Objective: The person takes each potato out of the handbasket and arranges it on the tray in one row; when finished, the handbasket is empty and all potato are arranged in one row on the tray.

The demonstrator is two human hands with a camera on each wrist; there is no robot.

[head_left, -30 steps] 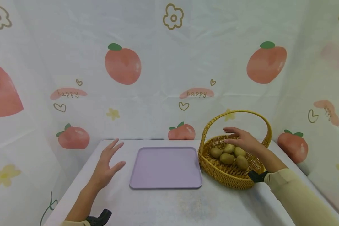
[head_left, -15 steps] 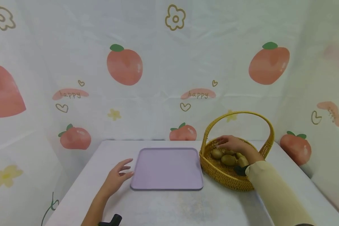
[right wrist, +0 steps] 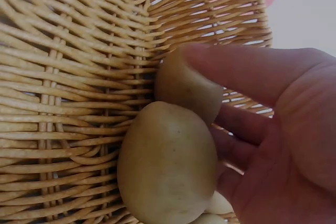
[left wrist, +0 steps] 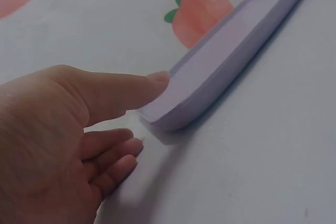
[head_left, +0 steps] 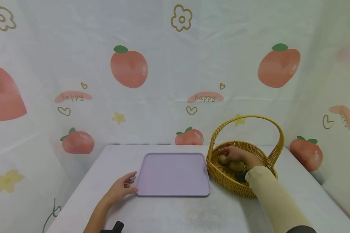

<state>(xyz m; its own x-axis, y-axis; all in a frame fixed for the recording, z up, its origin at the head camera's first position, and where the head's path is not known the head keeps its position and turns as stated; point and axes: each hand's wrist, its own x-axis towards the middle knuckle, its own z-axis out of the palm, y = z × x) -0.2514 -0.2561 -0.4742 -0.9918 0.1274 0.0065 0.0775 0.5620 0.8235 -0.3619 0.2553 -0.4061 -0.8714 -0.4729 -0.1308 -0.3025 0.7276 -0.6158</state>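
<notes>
Down in the wicker basket (head_left: 231, 187), my right hand (head_left: 236, 154) has its thumb across a potato (right wrist: 184, 82), with fingers behind it, gripping it. Right beside this one, a larger potato (right wrist: 168, 163) lies in front of the fingers in the right wrist view. Several more potatoes are mostly hidden under the hand. My left hand (head_left: 119, 189) is at the near left corner of a pale purple tray (head_left: 175, 174). Its thumb (left wrist: 152, 80) overlaps the tray's rim in the left wrist view, while the other fingers hang loosely bent beside the corner.
The basket's tall arched handle (head_left: 249, 116) rises over my right forearm. Basket and tray stand side by side on a white table (head_left: 169, 213). A white curtain (head_left: 163, 58) printed with fruit encloses the back and sides.
My right hand has lowered from above the basket in among the potatoes and taken hold of one. The left hand has come down and rightward to the tray's corner.
</notes>
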